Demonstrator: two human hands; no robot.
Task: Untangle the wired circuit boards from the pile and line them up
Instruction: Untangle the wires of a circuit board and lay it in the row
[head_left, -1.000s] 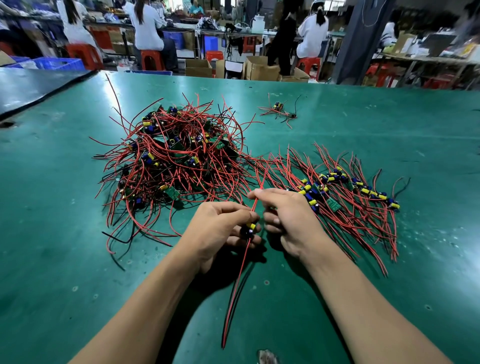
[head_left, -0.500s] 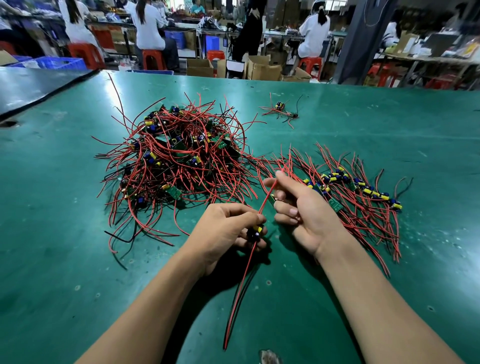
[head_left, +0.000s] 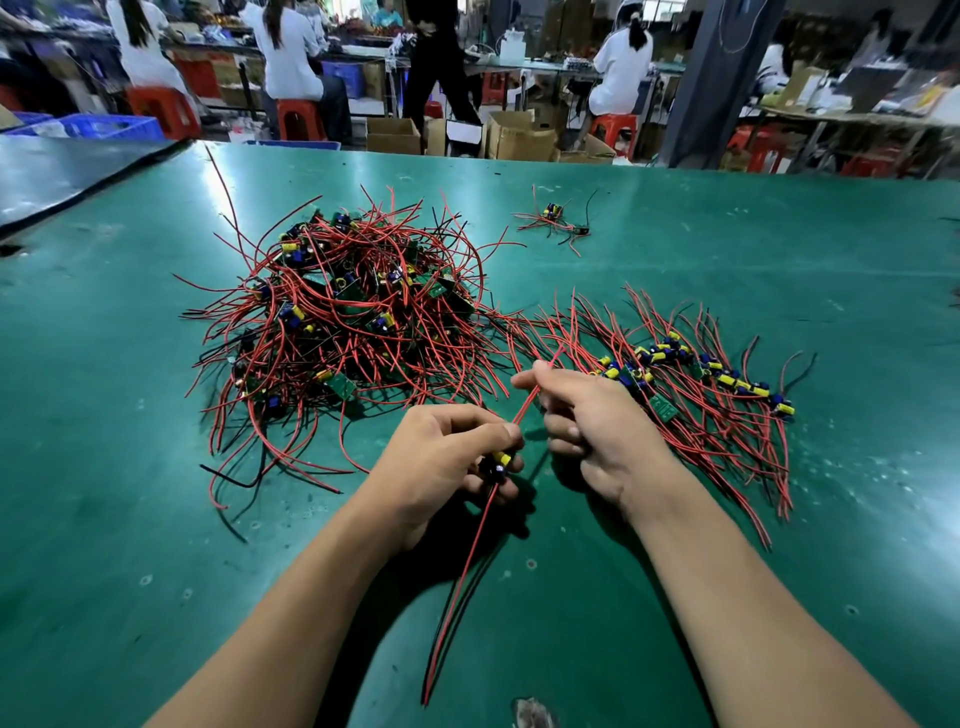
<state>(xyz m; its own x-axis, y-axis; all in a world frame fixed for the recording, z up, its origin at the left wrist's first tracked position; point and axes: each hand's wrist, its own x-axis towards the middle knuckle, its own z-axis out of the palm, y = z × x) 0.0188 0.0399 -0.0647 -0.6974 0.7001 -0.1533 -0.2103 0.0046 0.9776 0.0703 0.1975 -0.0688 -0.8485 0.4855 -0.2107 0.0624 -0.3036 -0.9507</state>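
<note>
Nearest, the held unit's red and black leads (head_left: 457, 597) trail loosely toward the table (head_left: 156, 519) edge. They look thin and limp, likely to snag on anything they cross.

The left hand (head_left: 441, 457) is curled round the small circuit board (head_left: 498, 462), thumb on top, with a yellow part showing at the fingertips. The board looks very light, and its wire joints are probably the weak point, so the board body is the place to hold it, not the wires.

The right hand (head_left: 597, 426) pinches the upper red wire (head_left: 530, 397) between thumb and forefinger, its other fingers curled under.

Just beyond it lies the lined-up row of boards (head_left: 701, 374), wires fanned toward the person. Left of that is the tangled pile (head_left: 343, 322), its wires running into the row's. One stray board (head_left: 556, 221) lies farther back, well apart.
</note>
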